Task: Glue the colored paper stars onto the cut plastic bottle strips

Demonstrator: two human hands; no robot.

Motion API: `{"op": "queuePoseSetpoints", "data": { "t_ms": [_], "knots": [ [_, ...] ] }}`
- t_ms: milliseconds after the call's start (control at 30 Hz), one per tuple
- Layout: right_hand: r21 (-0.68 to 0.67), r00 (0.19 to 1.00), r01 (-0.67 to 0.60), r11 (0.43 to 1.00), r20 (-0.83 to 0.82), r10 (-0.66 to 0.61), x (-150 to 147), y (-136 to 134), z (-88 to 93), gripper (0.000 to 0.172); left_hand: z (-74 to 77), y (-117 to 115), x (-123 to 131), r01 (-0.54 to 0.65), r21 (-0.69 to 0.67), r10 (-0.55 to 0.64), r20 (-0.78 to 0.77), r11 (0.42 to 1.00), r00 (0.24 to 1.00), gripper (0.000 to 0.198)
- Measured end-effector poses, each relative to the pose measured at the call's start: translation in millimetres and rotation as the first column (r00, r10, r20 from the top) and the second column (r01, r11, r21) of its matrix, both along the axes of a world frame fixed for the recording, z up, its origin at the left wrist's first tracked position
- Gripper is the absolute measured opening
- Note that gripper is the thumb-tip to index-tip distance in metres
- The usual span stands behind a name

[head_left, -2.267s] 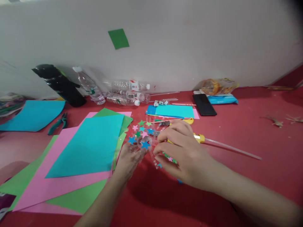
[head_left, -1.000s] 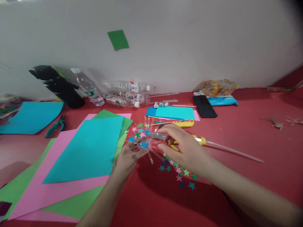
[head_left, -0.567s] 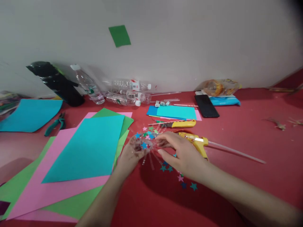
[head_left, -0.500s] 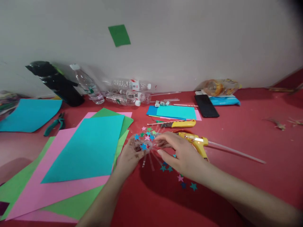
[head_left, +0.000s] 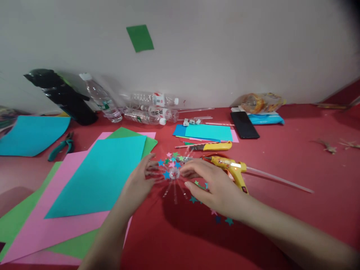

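Observation:
A clear plastic piece with splayed strips, like a cut bottle, sits in the middle of the red table. Pink, green and blue stars sit on its strips. My left hand is open at the left of it, fingers apart. My right hand curves over its right side, fingertips close to the plastic; the thumb is apart from the fingers, and contact is unclear. Loose stars lie below and partly under my right hand. Just beyond that hand is a yellow glue gun with a clear glue stick.
Coloured paper sheets overlap on the left, with pliers behind them. A yellow utility knife, small paper pieces and a black phone lie farther back. Plastic bottles and a black bottle are along the wall.
My left hand has let go of the plastic piece and moved left, its fingers opening. The right hand stays near the piece's right side. The view has shifted slightly.

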State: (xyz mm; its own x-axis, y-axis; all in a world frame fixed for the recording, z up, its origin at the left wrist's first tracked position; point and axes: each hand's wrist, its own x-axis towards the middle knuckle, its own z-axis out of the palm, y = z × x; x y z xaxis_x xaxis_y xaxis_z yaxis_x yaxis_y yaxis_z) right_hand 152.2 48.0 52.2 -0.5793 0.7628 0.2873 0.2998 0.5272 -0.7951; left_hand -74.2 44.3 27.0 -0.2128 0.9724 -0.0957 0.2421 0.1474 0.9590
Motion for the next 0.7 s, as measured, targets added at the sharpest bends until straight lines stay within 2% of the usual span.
{"op": "queuePoseSetpoints", "data": {
  "t_ms": [300, 433, 533, 600, 700],
  "knots": [
    [0.078, 0.999, 0.009, 0.997, 0.049, -0.013, 3.6, 0.5, 1.7, 0.021, 11.1, -4.4, -1.9, -0.078, 0.157, 0.078, 0.005, 0.985, 0.997, 0.022],
    [0.120, 0.998, 0.015, 0.993, 0.059, -0.023, 4.8, 3.4, 2.0, 0.020, 14.2, -6.1, 3.1, -0.091, 0.168, 0.099, -0.042, 0.982, 0.994, 0.027],
    [0.163, 0.997, 0.032, 0.986, 0.065, -0.043, 8.1, 7.1, 8.6, 0.016, 17.5, -6.1, 6.9, -0.089, 0.190, 0.103, -0.067, 0.978, 0.992, 0.025],
    [0.218, 0.995, 0.062, 0.974, 0.059, -0.077, 12.3, 9.9, 16.3, 0.013, 21.3, -7.1, 9.0, -0.120, 0.262, 0.152, -0.104, 0.958, 0.983, 0.021],
    [0.258, 0.986, 0.080, 0.963, 0.120, -0.114, 21.5, 11.3, 26.0, 0.011, 28.5, -13.5, 13.0, -0.193, 0.449, 0.307, -0.196, 0.872, 0.931, 0.017]
  ]
}}
